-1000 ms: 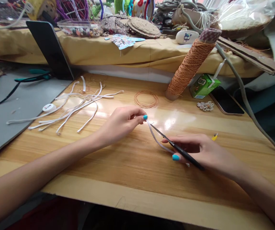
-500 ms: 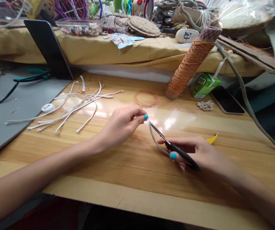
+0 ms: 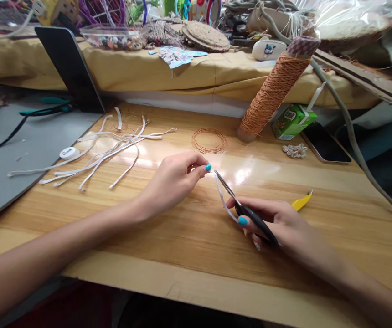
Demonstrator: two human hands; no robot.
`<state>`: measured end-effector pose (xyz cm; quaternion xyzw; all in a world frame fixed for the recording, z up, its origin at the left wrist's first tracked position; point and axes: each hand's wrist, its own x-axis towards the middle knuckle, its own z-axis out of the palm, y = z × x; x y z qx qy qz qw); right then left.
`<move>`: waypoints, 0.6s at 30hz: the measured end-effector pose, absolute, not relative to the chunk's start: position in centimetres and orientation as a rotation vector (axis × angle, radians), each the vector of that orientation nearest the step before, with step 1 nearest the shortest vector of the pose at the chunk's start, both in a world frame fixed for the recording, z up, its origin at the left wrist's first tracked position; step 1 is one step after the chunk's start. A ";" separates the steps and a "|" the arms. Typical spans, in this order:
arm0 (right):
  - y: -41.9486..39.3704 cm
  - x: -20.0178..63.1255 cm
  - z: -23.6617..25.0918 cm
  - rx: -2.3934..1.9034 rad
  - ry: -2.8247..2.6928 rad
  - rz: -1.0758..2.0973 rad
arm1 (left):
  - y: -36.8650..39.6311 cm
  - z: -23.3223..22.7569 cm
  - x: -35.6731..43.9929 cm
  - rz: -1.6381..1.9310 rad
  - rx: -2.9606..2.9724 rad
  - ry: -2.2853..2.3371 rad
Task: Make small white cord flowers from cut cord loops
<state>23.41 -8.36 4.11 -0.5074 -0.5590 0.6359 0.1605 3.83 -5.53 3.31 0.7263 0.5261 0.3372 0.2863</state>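
Centre frame: your left hand (image 3: 173,182) pinches one end of a white strip (image 3: 221,198) between thumb and fingertip. Your right hand (image 3: 278,221) — lower right of centre — grips black scissors (image 3: 247,212), blades nearly shut, tips at the strip just beside the left fingertips. Strip hangs between both hands above the wooden table (image 3: 182,246). More white strips (image 3: 107,150) lie at left — well apart.

Two bare forearms reach in from the lower corners. The left hand (image 3: 173,180) pinches thumb to forefinger, palm down. The right hand (image 3: 278,221) is curled closed, fingers pointing left.
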 end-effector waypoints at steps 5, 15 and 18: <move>-8.5 23.6 4.1 -1.482 -1.604 1.774 | -5.6 3.4 4.0 0.889 1.938 1.412; -7.9 23.6 4.0 -1.412 -1.489 1.947 | -5.4 3.1 3.8 0.918 2.074 1.366; -7.9 23.6 4.0 -1.420 -1.470 1.934 | -5.4 3.0 3.8 0.923 2.103 1.374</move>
